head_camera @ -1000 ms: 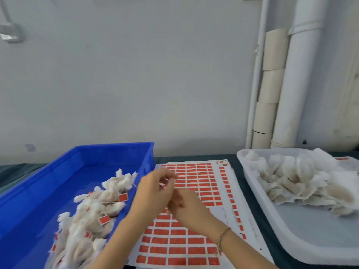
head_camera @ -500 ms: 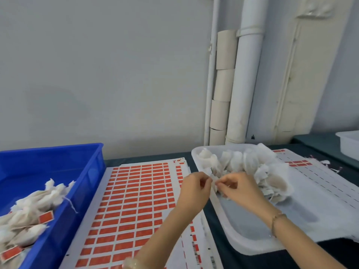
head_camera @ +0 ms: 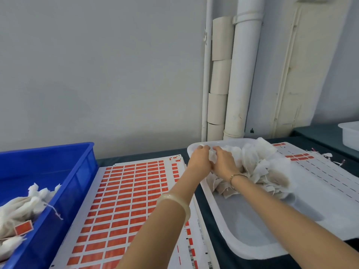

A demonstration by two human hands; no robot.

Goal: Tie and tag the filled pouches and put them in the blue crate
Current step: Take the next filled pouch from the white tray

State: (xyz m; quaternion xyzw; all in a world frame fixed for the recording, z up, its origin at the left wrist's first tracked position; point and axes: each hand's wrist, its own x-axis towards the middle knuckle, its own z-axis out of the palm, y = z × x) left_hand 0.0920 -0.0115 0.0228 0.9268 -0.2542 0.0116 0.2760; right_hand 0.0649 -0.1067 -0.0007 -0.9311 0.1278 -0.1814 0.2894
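White plastic tray point(head_camera: 252, 241), shallow with rounded corners, sits under both hands and holds a loose heap of untied pouches point(head_camera: 260, 164): white gauzy mesh, crumpled, some showing brownish fill. The heap lies just right of the right hand and under its wrist. Left hand point(head_camera: 200, 162) and right hand point(head_camera: 223, 165) are close together at the tray's far left corner, fingers curled, both pinching one pouch point(head_camera: 212, 157) between them; its white fabric is bunched and only a small part shows. Pale smooth bangle point(head_camera: 175, 200) on the left wrist, thin gold bracelet point(head_camera: 236, 176) on the right. Blue crate point(head_camera: 77, 171), hard plastic with straight walls, stands well left of the left hand; inside are tied pouches point(head_camera: 21, 206), necks gathered, one with a loose string point(head_camera: 55, 211) and a red rectangular tag point(head_camera: 23, 228). Between the crate and the left arm lies a flat white label sheet point(head_camera: 126, 191) with a grid of red rectangular stickers, partly under the left forearm. A second sheet point(head_camera: 314, 169), mostly peeled, lies right of the tray, beyond the right hand. All of it is on a dark bench point(head_camera: 139, 158). White tub point(head_camera: 349, 134) at far right, contents not visible. Behind the hands, white pipes point(head_camera: 244, 74) and stacked beige cardboard rolls point(head_camera: 219, 74) against the wall.
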